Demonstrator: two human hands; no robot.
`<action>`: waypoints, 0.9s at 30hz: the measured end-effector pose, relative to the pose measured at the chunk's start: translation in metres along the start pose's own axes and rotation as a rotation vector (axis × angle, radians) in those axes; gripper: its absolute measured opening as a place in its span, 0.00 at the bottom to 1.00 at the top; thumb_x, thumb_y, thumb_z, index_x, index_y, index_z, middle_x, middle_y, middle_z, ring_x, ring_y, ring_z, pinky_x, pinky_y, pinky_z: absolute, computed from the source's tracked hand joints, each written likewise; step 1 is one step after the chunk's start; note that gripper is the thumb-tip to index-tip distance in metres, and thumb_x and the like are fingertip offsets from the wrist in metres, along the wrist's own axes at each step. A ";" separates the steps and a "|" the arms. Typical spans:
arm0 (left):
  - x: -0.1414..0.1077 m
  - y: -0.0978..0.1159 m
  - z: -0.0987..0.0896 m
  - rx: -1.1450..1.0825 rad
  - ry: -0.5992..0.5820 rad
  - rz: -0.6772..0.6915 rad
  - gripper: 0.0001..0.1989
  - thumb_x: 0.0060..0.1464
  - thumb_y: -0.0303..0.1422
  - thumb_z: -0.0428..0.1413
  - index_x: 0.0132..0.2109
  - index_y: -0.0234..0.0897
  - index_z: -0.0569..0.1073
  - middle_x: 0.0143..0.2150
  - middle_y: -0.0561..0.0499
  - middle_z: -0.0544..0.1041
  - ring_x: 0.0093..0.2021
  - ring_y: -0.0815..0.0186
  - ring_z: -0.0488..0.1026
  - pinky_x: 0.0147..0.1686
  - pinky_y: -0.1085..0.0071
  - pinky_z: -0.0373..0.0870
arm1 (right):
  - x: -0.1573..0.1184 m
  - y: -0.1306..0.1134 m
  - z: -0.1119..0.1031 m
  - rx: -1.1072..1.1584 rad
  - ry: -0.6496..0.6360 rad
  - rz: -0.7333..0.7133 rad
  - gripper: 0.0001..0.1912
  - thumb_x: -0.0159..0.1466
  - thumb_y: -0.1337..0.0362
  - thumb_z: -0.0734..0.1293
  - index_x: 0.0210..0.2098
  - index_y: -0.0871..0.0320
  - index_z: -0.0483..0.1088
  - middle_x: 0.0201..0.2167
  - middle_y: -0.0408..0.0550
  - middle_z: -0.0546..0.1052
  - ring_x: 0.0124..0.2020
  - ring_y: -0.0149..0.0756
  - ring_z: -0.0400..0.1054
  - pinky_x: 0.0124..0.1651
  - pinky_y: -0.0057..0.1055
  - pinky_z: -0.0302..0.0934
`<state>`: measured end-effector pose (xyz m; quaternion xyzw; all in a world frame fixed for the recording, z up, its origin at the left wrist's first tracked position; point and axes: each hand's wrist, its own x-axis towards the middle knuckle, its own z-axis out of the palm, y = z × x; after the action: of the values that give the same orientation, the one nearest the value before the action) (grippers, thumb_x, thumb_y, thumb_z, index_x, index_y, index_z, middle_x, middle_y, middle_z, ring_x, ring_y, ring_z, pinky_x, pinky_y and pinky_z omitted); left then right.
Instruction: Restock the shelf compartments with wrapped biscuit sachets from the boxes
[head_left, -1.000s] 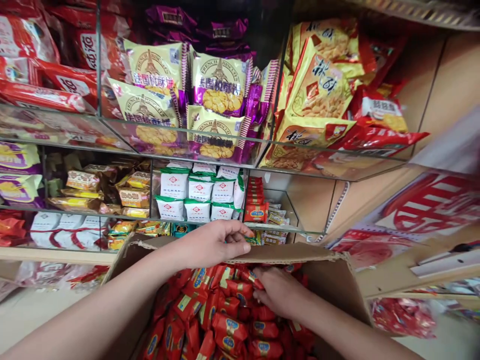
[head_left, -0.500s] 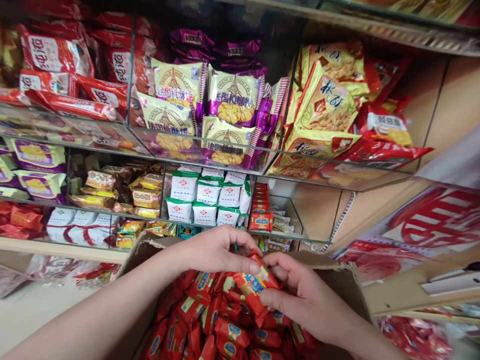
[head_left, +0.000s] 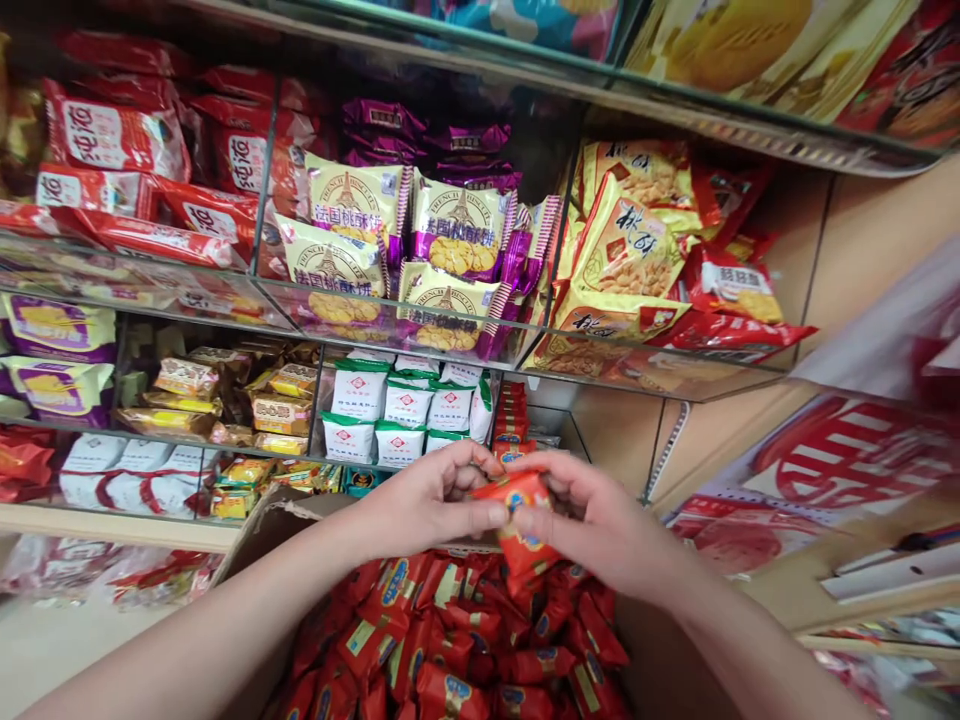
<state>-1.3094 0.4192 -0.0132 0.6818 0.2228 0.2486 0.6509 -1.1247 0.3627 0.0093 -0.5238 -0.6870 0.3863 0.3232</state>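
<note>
Glass-fronted shelves [head_left: 112, 527] of wrapped snacks fill the background. Red bags [head_left: 124, 140] lie at their upper left, with purple-and-yellow packs [head_left: 60, 328] below, near the left edge, and brown-and-gold cakes [head_left: 281, 412] to the right of those. Cream-and-purple biscuit packs [head_left: 457, 225] sit along the upper shelf's front edge, above white packs [head_left: 356, 392] with green ends. In front, the left hand [head_left: 439, 500] has its grip closed on the left side of 1 red packet [head_left: 523, 558], held above the far edge of a cardboard box [head_left: 289, 515]; a heap of red packets [head_left: 457, 640] lies inside. On the packet's right side, the right hand [head_left: 607, 515] has its grip clamped too, thumb in front. Farther right, yellow bags [head_left: 630, 245] lean near the upper shelf's right end, by a wooden side wall [head_left: 855, 260].
</note>
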 end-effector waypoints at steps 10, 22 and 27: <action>0.001 -0.003 -0.001 0.227 0.030 -0.121 0.12 0.49 0.38 0.51 0.38 0.35 0.64 0.28 0.54 0.69 0.26 0.73 0.63 0.27 0.76 0.59 | 0.075 0.066 -0.030 -0.076 0.130 0.300 0.15 0.48 0.69 0.64 0.35 0.59 0.59 0.33 0.44 0.72 0.32 0.30 0.67 0.32 0.24 0.61; 0.001 0.002 0.000 0.301 -0.003 -0.162 0.12 0.50 0.38 0.50 0.39 0.35 0.65 0.24 0.58 0.63 0.24 0.74 0.57 0.25 0.78 0.55 | 0.096 0.074 -0.010 -0.399 -0.027 0.386 0.14 0.40 0.66 0.70 0.27 0.58 0.66 0.23 0.41 0.72 0.22 0.33 0.66 0.22 0.27 0.59; 0.002 0.001 0.000 0.338 -0.024 -0.174 0.12 0.50 0.38 0.50 0.39 0.35 0.65 0.24 0.58 0.62 0.24 0.74 0.57 0.24 0.78 0.55 | 0.103 0.083 -0.002 -0.519 0.138 0.348 0.33 0.32 0.60 0.73 0.38 0.60 0.64 0.36 0.49 0.71 0.35 0.41 0.67 0.32 0.30 0.60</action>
<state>-1.3084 0.4204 -0.0123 0.7626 0.3117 0.1422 0.5487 -1.1084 0.4759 -0.0579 -0.7234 -0.6391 0.2114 0.1535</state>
